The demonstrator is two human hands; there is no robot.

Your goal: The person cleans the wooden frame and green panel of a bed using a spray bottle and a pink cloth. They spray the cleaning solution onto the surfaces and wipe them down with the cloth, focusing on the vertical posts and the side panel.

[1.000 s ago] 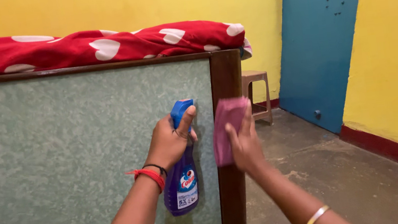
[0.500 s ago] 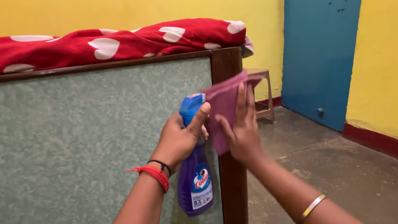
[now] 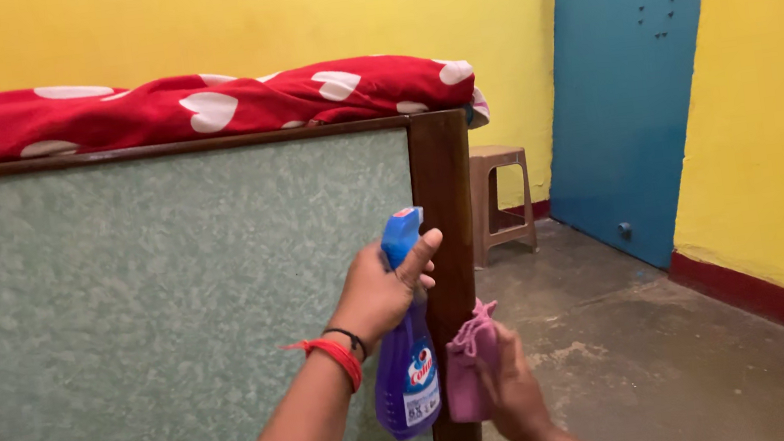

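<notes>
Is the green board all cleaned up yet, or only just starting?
Looks like just starting. Done: nothing shows; the green panel has no wet streaks. In hand: left hand grips the blue spray bottle, right hand holds a bunched pink cloth beside the wooden post. Left: spraying and wiping.

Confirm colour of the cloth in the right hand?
Pinkish-purple, plain. The cloth is bunched in the right hand, seen best in the head view.

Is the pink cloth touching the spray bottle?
Cannot tell. In the head view the cloth sits right beside the bottle, edges meeting, with no clear gap or contact.
</notes>
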